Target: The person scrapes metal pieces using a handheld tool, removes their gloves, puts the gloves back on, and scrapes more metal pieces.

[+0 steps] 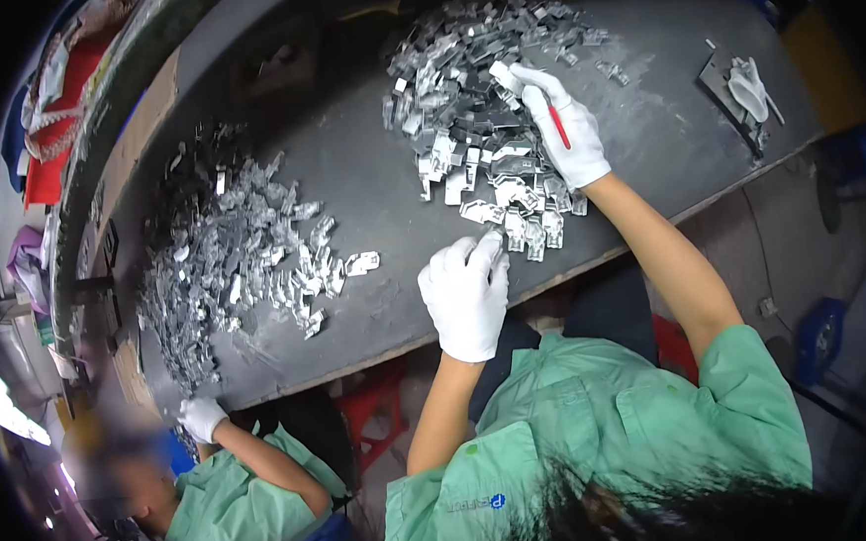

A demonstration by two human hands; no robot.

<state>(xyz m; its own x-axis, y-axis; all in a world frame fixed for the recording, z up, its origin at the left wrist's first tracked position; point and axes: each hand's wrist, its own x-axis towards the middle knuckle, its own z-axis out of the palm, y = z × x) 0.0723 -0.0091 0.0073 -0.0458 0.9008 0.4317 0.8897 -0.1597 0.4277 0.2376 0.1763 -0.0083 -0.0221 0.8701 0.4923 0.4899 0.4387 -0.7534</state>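
My right hand, in a white glove, has its fingers closed around a slim red tool; its working end cannot be made out. A bright bracket-like metal part lies at those fingertips, over the large pile of similar metal parts. My left hand, also gloved in white, is closed with bent fingers near the table's front edge. Its fingertips are beside a loose metal part, and whatever they pinch is hidden. Several more metal parts lie between my two hands.
Another heap of metal parts spreads over the left of the dark table. At the lower left sits a co-worker in a green shirt, a gloved hand at the table edge. A crumpled white glove lies at the right.
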